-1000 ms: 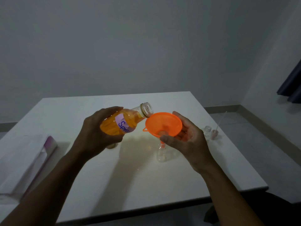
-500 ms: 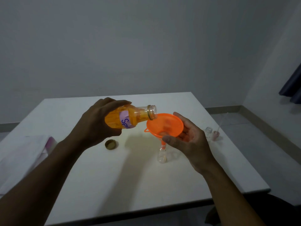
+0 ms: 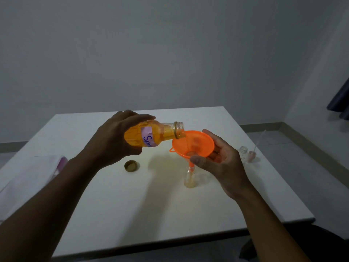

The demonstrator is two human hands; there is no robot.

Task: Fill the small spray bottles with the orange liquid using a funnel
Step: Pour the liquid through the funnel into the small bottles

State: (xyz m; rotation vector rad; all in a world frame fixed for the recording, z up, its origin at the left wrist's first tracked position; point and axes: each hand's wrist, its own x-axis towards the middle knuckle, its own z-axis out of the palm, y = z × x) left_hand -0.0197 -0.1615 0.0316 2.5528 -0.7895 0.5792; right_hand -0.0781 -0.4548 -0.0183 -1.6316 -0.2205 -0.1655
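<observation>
The bottle point(image 3: 151, 135) is held in the left hand point(image 3: 113, 137), with fingers curled round it. It is tipped almost flat, its mouth pointed right, over the funnel point(image 3: 196, 142). The funnel is gripped at its rim by the right hand point(image 3: 222, 163), with its spout pointed down into the small bottle point(image 3: 189, 178), which is stood upright on the desk point(image 3: 170, 214) below the hands.

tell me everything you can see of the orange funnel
The orange funnel looks like translucent plastic: a wide round bowl, a small loop tab on its left rim, a narrow spout below. It stands nearly upright, its spout set in the neck of the small clear bottle. The right hand holds the bowl from the right, thumb on the near side. The mouth of the large bottle, tilted by the left hand, hangs over its left rim.
</observation>
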